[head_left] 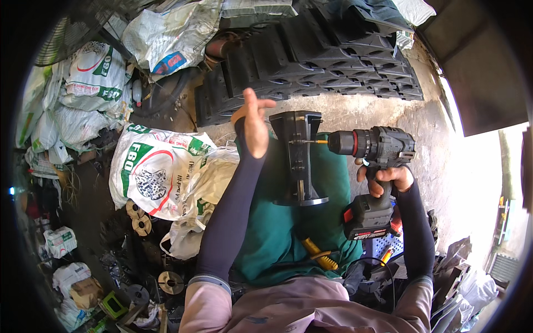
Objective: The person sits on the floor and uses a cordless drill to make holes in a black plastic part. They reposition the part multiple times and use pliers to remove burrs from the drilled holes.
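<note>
A black cordless drill (373, 145) is held by its grip in my right hand (388, 178), its body level and its battery hanging below. The gold-coloured bit points left and meets the side of a black flanged part (298, 161); whether it bites there I cannot tell. That part stands lengthwise across my lap on green cloth (261, 233), with several small screw-like pieces along its middle. Just left of its far end my left hand (255, 123) is raised edge-on, fingers stretched out and holding nothing. A yellow-handled tool (322, 255) lies on my lap near my waist.
Stacked black moulded parts (311, 55) fill the far side. White printed sacks (161, 172) stand on the left, with brown spools (170, 282) and scrap below them. A blue perforated basket (383, 246) sits under the drill's battery, at my right.
</note>
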Available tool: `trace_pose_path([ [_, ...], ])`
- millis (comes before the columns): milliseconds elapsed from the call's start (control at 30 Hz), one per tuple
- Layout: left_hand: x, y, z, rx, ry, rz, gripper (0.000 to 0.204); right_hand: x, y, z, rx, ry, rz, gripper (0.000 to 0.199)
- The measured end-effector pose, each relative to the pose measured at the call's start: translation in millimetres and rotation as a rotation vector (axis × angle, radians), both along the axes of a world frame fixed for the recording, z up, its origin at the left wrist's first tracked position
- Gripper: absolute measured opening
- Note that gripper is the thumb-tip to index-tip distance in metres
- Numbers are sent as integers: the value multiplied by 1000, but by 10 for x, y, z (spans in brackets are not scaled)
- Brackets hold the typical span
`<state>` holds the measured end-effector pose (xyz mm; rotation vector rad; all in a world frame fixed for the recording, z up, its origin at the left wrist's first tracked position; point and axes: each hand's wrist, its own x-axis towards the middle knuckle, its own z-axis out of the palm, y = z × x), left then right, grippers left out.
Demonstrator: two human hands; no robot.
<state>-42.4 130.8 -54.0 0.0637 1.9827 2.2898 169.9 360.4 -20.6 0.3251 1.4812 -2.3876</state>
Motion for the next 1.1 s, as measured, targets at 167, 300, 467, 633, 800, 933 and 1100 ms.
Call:
trace_pose_path([
  [167,13,235,-155,29,372,-161,66,63,-45,40,17,-41,-38,55],
  [300,91,236,-153,-19,452,-83,44,152,-91,35,-26,-76,-38,53],
  [467,133,163,-36,-78,537,-114,36,288,-163,-44,-138,-73,-63,50],
  [633,266,65,113,-30,557,-135,38,419,-222,-45,-211,30,-36,43],
  [800,218,-76,289,109,690,-132,53,454,-262,55,-139,-1,15,48],
  [933,224,-162,327,99,630,-124,59,437,-309,132,81,-9,61,45],
  [1100,376,-394,80,268,60,98,56,443,-384,199,46,52,36,46],
])
